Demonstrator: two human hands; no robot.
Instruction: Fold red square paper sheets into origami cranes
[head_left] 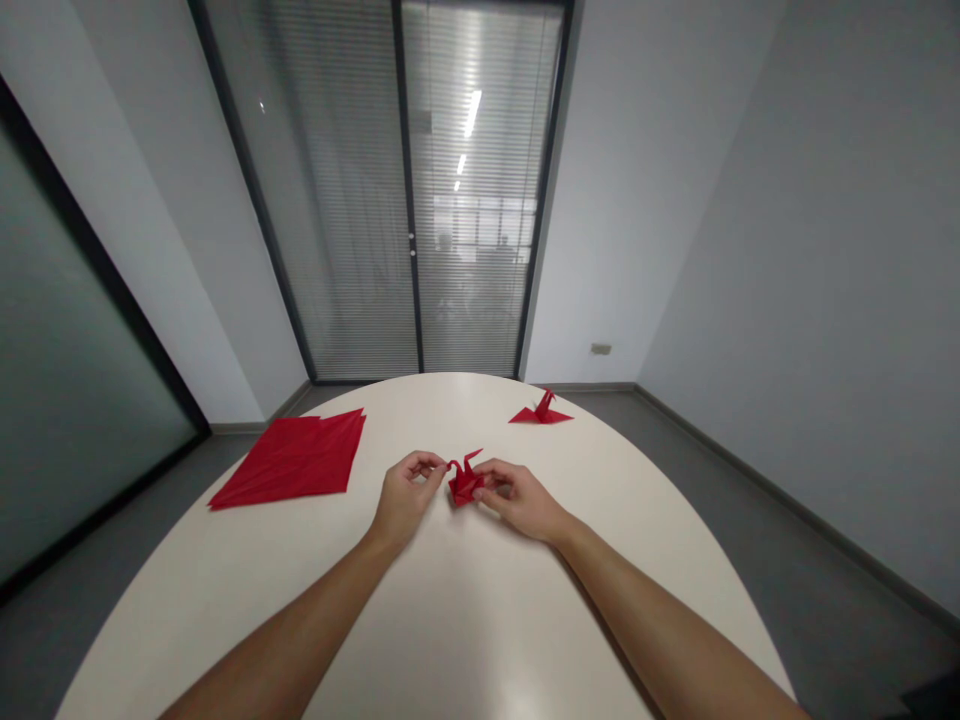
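Left hand (405, 497), right hand (528, 502) seemingly pinching

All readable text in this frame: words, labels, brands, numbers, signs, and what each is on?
None readable.
No lettering shows on the held paper crane, the second crane, the red sheets or the table.
Wall plate: too small and blurred to tell if marked.
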